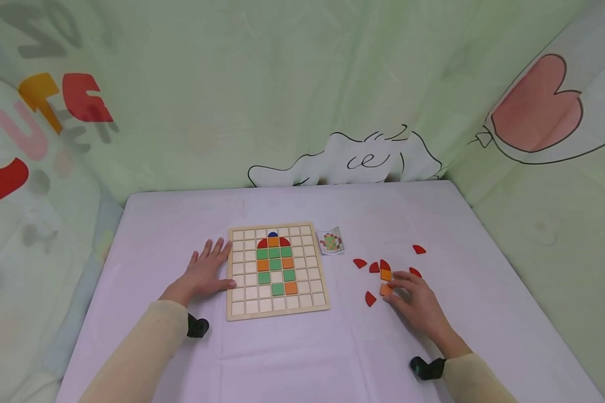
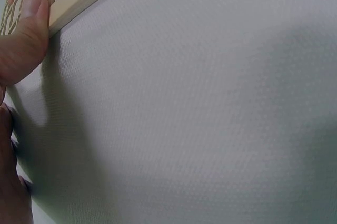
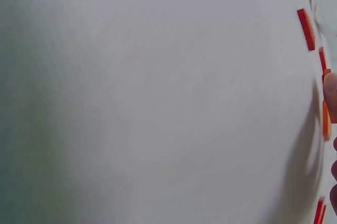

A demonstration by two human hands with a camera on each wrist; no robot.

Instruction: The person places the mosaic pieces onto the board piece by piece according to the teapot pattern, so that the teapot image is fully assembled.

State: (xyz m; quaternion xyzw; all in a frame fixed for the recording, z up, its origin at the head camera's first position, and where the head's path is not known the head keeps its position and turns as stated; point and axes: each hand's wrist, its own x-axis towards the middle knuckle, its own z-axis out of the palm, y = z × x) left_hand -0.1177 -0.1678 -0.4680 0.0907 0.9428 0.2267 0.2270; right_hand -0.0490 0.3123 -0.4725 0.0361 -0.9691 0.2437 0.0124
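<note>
Left fingers (image 1: 218, 247) apart against gridded tray (image 1: 305, 287) of coloured tiles (image 1: 274, 253), right fingers (image 1: 405, 284) clamped on orange square (image 1: 385, 290)

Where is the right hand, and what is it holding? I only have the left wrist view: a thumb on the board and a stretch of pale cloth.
Observer: The right hand is off to the right of the board, pinching an orange square between thumb and finger.
Operator: Any other loose pieces around it?
Observer: Yes, a second orange square and several red wedges lie on the cloth close by.
Operator: Anything else next to the board?
Observer: A small picture card lies beside its right edge, near the far right corner.
</note>
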